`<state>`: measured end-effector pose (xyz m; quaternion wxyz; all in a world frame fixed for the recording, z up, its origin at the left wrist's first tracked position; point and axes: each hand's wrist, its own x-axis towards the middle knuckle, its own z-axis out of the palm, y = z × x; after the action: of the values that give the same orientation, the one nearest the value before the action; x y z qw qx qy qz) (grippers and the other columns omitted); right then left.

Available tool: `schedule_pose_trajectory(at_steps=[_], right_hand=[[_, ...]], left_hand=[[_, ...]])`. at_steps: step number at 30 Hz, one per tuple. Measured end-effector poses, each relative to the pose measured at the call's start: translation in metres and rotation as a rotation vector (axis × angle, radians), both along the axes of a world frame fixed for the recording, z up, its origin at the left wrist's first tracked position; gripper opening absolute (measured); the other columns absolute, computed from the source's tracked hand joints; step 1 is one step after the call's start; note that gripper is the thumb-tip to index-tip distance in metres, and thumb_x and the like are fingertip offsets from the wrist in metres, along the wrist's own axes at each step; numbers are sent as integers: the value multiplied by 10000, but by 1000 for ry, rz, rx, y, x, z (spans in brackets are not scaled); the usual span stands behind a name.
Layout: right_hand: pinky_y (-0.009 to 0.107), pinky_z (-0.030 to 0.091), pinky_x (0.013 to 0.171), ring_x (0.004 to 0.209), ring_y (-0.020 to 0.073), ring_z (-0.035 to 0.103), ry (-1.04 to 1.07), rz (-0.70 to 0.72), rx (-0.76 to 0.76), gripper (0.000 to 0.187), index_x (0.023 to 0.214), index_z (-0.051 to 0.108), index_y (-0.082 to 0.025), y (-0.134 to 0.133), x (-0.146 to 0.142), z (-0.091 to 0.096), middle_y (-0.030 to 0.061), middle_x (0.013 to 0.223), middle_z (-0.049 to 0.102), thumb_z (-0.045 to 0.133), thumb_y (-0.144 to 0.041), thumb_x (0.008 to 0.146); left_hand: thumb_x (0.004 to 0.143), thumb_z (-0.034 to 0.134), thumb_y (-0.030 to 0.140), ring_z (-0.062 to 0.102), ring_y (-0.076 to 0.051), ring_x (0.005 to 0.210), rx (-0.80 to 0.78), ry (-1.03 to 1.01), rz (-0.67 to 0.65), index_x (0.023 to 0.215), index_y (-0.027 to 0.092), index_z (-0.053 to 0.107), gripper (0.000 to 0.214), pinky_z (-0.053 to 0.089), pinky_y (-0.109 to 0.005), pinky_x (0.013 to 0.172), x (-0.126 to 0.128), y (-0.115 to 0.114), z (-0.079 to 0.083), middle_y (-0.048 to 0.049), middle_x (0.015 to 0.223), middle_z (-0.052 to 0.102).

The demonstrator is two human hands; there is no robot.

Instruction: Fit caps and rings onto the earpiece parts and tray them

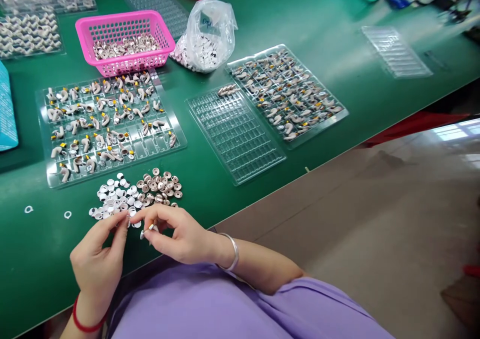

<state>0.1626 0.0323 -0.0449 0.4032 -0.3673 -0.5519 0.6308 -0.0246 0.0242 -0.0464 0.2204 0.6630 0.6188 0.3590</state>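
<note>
Broadly, green tabletop (318, 24), grey floor (375, 219), right hand (183, 236) pinching small part (152, 227), left hand's (99, 259) grip unclear

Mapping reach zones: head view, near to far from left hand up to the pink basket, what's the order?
Left hand → white discs → tray of beige parts → pink basket.

Clear plastic bag (224, 29): upper middle of the frame — bears a short dark handwritten mark (207, 22) near its top.
Handwritten mark: a rounded first character, then a few looping strokes — too small and blurred to read surely.
Other lettering, brands or numbers: none legible anywhere in the frame.
</note>
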Motion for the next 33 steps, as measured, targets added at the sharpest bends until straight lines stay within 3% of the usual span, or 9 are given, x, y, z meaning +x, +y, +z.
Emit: schedule_pose_trajectory(at_steps=[4, 8, 14, 19, 26, 33], right_hand=[[269, 506, 683, 729, 118, 586, 74, -22, -14, 49, 875, 508, -189, -2, 1, 1, 121, 1122, 697, 550, -211, 884], [274, 520, 692, 729, 119, 592, 59, -21, -18, 58, 881, 500, -194, -4, 2, 2, 119, 1117, 699, 556, -211, 882], [263, 502, 669, 693, 108, 568, 59, -42, -25, 40, 900, 519, -187, -6, 4, 8, 84, 1000, 689, 550, -211, 893], [236, 435, 589, 675, 113, 499, -33, -140, 55, 55, 837, 547, -186, -4, -1, 9, 21, 830, 554, 600, -199, 842], [235, 430, 579, 678, 115, 487, -32, -230, 106, 64, 827, 533, -196, -6, -9, 6, 12, 819, 524, 596, -198, 839], [235, 422, 585, 676, 112, 484, -68, -235, 127, 85, 817, 527, -194, -7, -7, 5, 4, 809, 510, 608, -190, 840]], left_hand=[[809, 753, 385, 744, -162, 775, -279, -267, 92, 984, 289, 784, 202, 588, -241, 736, 2, -4, 3, 8, 931, 805], [761, 796, 403, 749, -153, 768, -414, -411, 123, 996, 282, 787, 264, 600, -215, 744, 2, -6, 3, 1, 944, 810], [718, 831, 363, 762, -158, 765, -335, -414, 102, 928, 286, 803, 225, 605, -191, 739, 5, -12, 3, 5, 871, 814], [721, 827, 336, 746, -133, 657, -286, -454, 79, 859, 276, 808, 152, 600, -154, 655, 12, -19, 0, 17, 776, 805], [719, 820, 248, 732, -108, 684, -235, -517, 154, 910, 283, 795, 196, 581, -120, 640, 20, -23, 0, 32, 815, 800], [791, 757, 194, 724, -104, 768, -212, -452, -34, 939, 299, 794, 185, 576, -131, 716, 16, -23, 3, 37, 875, 781]])
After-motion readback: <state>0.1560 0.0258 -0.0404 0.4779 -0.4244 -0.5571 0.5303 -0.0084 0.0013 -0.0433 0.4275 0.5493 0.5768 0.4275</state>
